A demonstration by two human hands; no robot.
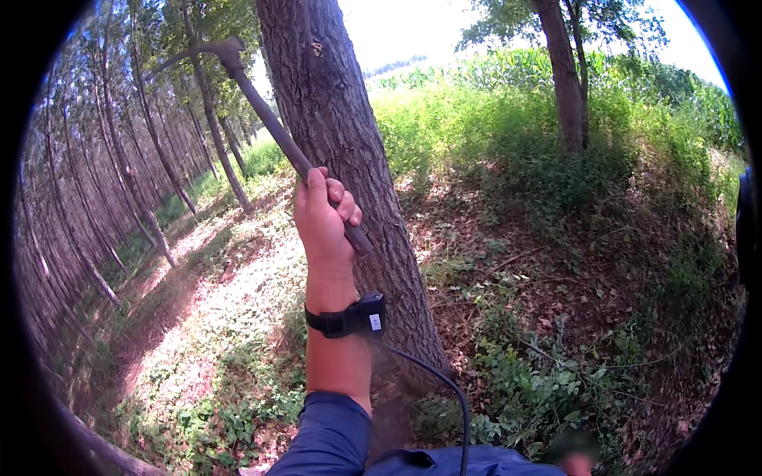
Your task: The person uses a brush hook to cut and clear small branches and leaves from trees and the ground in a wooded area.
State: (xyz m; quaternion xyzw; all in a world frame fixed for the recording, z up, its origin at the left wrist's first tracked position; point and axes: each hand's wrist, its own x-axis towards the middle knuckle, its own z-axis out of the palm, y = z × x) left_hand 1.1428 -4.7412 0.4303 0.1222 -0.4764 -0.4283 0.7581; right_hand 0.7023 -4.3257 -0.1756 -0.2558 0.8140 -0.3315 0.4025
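Note:
My left hand (327, 210) is raised in front of a thick tree trunk (341, 103). Its fingers are wrapped round the lower handle of a sickle (270, 119). The handle slants up to the left, and the thin curved blade points left, level with the upper trunk. A small pale mark (317, 49) shows on the bark, to the right of the blade. Round my left wrist is a black strap with a box-shaped device (370, 314). At the lower edge, by my blue clothing, a blurred skin-coloured patch may be my right hand (581, 463); its fingers cannot be made out.
A black cable (444, 377) runs from the wrist device down toward my body. Leafy low plants (524, 381) and dry leaves surround the trunk's foot. Another tree (562, 79) stands on the bushy bank at right. Rows of slim trees (119, 151) fill the left.

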